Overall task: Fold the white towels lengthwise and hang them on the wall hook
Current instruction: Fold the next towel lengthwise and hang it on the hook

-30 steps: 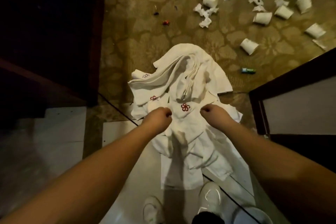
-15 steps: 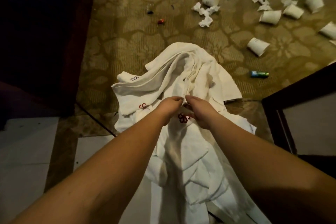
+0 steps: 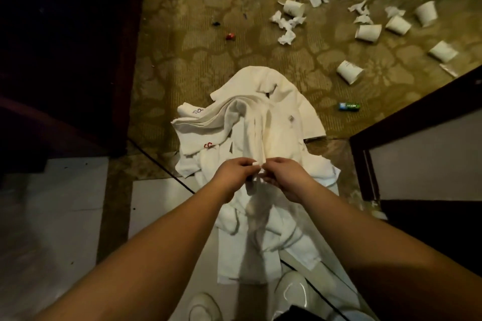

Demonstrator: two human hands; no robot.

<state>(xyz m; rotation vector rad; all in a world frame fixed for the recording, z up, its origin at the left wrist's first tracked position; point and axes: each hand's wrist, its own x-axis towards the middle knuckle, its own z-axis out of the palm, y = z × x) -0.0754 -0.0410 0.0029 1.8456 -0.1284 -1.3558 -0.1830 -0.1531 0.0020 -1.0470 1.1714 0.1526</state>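
Left hand (image 3: pixel 234 174) and right hand (image 3: pixel 285 177) both pinching one towel (image 3: pixel 257 133) edge above white towel pile (image 3: pixel 263 219). Roughly a dozen paper cups (image 3: pixel 349 72) strewn on carpet (image 3: pixel 198 60), all tipped over, contents not visible.

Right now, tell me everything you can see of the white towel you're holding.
The white towel looks like soft terry cloth. It hangs in a long, loosely bunched strip from its top edge, which the left hand and the right hand pinch close together. Its lower end drapes down toward the white shoes. It hangs in front of a heap of other white towels on the floor.
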